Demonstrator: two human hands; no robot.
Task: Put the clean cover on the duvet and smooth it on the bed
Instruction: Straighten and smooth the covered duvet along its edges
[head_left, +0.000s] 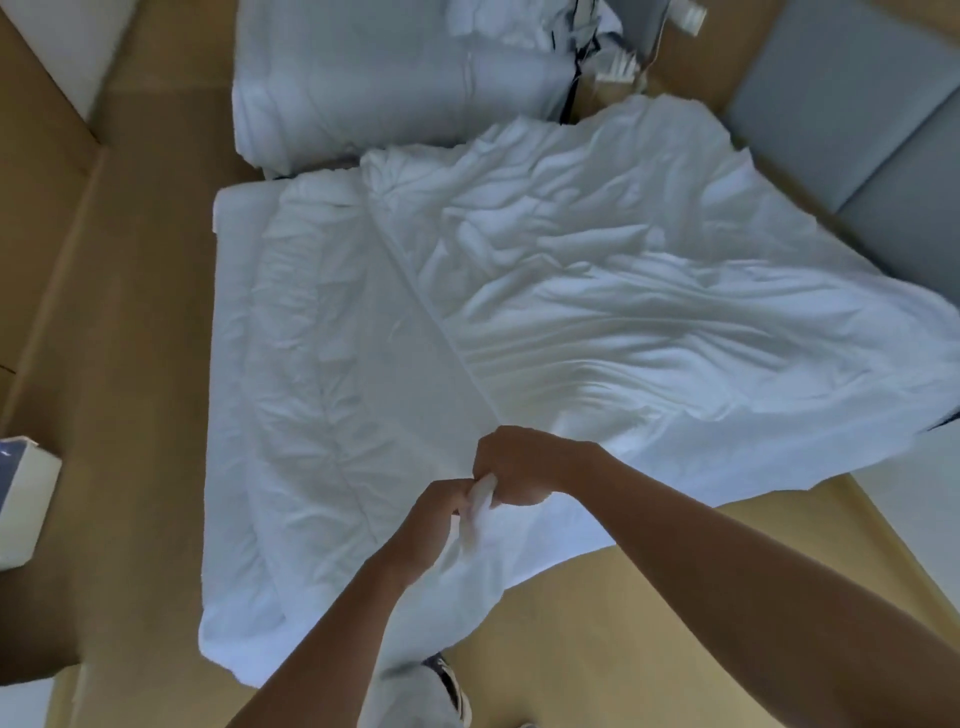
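Sprawling rumpled over the tan floor (130, 312), the duvet cover (571, 312) leaves bare floor leftward; left hand (431, 519) and right hand (519, 467) grip its bunched near edge.

The duvet cover (571, 291) fills mid-frame. A bedding bundle (395, 88) lies above it, cushions (852, 119) upper right, a box (23, 499) at left edge.
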